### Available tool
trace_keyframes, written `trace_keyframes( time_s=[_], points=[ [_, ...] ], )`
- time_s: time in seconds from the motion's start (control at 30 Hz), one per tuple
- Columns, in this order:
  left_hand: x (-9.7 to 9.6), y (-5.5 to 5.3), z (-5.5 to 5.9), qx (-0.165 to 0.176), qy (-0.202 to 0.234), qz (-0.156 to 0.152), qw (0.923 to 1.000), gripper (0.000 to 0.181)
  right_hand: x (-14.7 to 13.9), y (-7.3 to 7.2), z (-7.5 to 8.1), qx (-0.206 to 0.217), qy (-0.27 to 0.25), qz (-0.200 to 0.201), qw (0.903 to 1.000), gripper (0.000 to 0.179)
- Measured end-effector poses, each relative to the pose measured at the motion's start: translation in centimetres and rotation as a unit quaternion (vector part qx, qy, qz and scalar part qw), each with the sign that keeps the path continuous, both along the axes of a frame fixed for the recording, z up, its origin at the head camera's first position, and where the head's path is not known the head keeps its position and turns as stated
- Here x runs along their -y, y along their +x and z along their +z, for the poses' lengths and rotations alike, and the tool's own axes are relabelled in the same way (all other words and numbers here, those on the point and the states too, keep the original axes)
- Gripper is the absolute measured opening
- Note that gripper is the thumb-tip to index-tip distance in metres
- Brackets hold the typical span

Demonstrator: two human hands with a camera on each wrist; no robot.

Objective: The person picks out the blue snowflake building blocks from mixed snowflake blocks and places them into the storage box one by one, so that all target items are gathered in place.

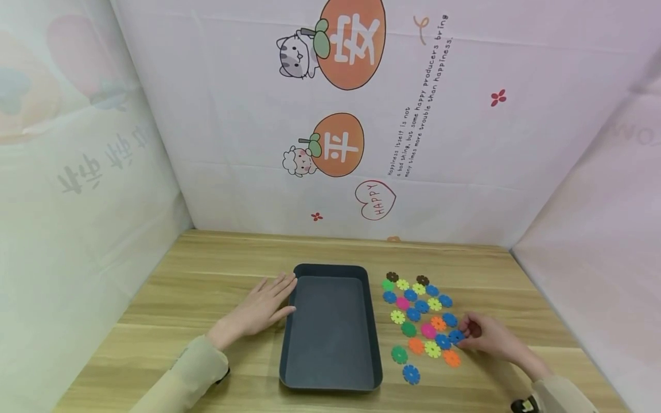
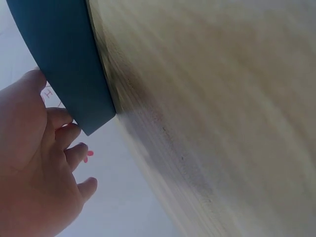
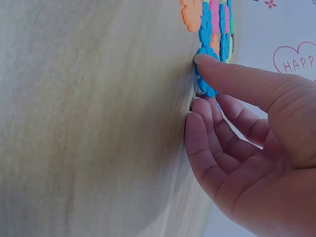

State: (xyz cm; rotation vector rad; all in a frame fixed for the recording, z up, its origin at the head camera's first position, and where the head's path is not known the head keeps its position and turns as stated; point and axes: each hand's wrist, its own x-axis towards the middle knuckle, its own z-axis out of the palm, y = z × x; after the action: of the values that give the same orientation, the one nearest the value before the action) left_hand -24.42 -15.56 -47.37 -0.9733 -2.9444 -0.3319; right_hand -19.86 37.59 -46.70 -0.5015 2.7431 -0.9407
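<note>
A dark grey rectangular tray (image 1: 330,385) lies on the wooden table with nothing in it. My left hand (image 1: 262,307) rests against its left rim, fingers fairly straight; in the left wrist view the fingertips touch the edge of the tray (image 2: 69,64). To the right of the tray, many flat plastic snowflake discs are spread out. At their right edge my right hand (image 1: 488,335) pinches a blue snowflake disc (image 1: 457,336). The right wrist view has the thumb on the face of this blue disc (image 3: 209,88), with the other fingers curled behind or below it.
Other discs lie close by: an orange disc (image 1: 451,358), a pink disc (image 1: 428,330), a green disc (image 1: 399,354), a yellow disc (image 1: 432,349) and brown discs at the back. A printed white cloth (image 1: 232,143) encloses the table (image 1: 206,269) behind and at both sides.
</note>
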Motion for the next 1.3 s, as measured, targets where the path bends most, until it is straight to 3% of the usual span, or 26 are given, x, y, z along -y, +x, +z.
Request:
trace_keyframes(
  time_s=[0.37, 0.53, 0.93, 1.3],
  points=[
    [0.0, -0.2, 0.1, -0.006, -0.016, -0.012, 0.9998, 0.068, -0.3, 0.1, 0.1, -0.016, -0.022, 0.026, 0.9993, 0.017],
    [0.1, -0.1, 0.2, -0.005, -0.013, -0.012, 0.9998, 0.068, -0.3, 0.2, 0.3, 0.021, -0.067, 0.036, 0.9968, 0.011],
    [0.1, 0.0, 0.3, -0.01, -0.017, -0.01, 0.9998, 0.068, 1.0, -0.2, 2.0, 0.105, -0.099, -0.007, 0.9895, 0.019],
    [0.1, 0.1, 0.2, -0.01, -0.012, -0.009, 0.9998, 0.068, 5.7, -1.6, 4.3, 0.121, -0.108, 0.034, 0.9861, 0.024]
  ],
)
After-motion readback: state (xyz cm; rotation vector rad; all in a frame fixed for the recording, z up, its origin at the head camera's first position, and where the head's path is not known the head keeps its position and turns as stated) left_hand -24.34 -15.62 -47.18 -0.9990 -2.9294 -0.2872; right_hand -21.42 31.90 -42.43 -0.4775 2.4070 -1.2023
